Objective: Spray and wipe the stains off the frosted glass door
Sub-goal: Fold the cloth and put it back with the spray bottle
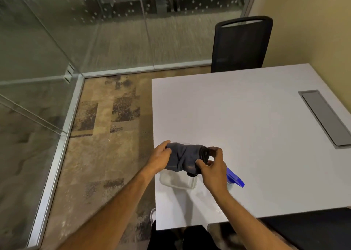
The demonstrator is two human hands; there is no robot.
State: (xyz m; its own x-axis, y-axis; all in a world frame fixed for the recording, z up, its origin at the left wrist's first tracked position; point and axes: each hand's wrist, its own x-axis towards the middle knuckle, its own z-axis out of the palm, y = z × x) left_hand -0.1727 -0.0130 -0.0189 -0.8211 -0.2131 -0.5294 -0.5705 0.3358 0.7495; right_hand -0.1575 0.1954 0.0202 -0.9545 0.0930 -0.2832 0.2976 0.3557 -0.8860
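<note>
hands: cloth (185,159) gripped | below: container (178,182) (clear) | right: sprayer (234,178)

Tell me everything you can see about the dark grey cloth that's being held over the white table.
The dark grey cloth looks like soft, crumpled fabric, bunched into a wrinkled roll. The left hand grips one end and the right hand pinches the other, where folded layers show as dark edges. It hangs in the air above a clear plastic container near the corner of the white table, apparently not touching either.
</note>
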